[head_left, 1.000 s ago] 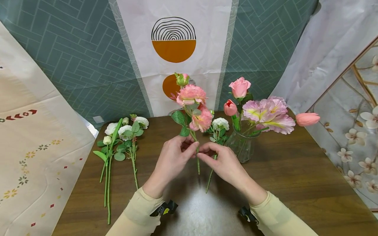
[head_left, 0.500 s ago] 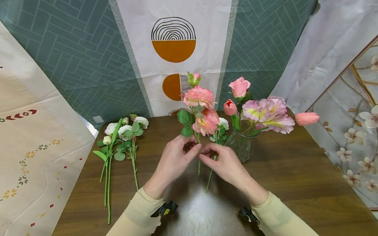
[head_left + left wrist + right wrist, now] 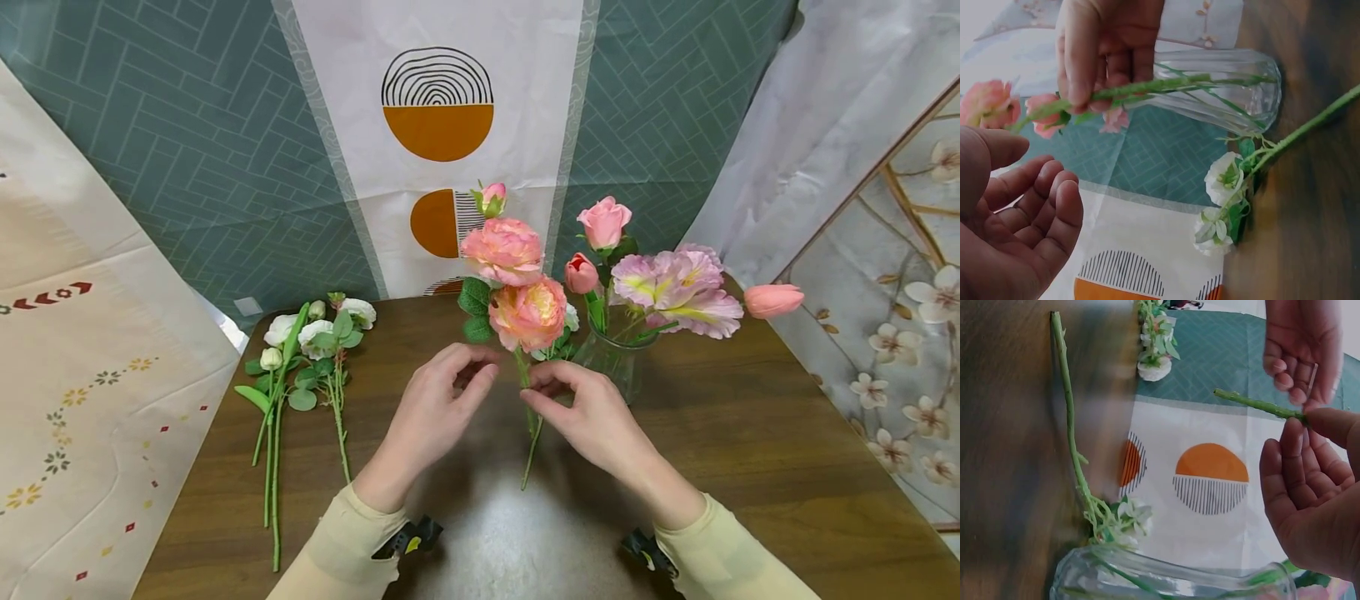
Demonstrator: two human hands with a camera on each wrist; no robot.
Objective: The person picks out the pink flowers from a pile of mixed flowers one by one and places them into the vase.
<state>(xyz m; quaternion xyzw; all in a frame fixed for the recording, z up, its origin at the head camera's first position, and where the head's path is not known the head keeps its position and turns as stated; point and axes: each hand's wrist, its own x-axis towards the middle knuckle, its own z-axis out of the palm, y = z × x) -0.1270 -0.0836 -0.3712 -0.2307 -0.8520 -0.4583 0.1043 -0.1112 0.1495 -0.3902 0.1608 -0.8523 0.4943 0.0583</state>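
My right hand [image 3: 592, 417] pinches the green stem [image 3: 1254, 404] of a pink peony spray [image 3: 527, 312] between thumb and index finger. The spray stands upright with two full blooms and a bud on top, its cut end hanging below the fingers. My left hand [image 3: 438, 404] is just left of the stem, its fingers loosely bent with nothing between them; the left wrist view shows a gap from this hand [image 3: 1029, 225] to the stem. Behind the right hand is a glass vase [image 3: 633, 367] with a pink rose [image 3: 604, 222], tulips and a large lilac bloom [image 3: 678, 292].
A white-flowered stem [image 3: 531, 467] lies on the wooden table [image 3: 735, 467] behind the peony, partly covered by it. At the left lie several more white flowers [image 3: 315, 340] with long green stems. A patterned cloth [image 3: 435, 25] hangs behind the table.
My left hand has let go of the stem and moved slightly left. The right hand has shifted a little right with the peony, whose blooms have turned to face me.
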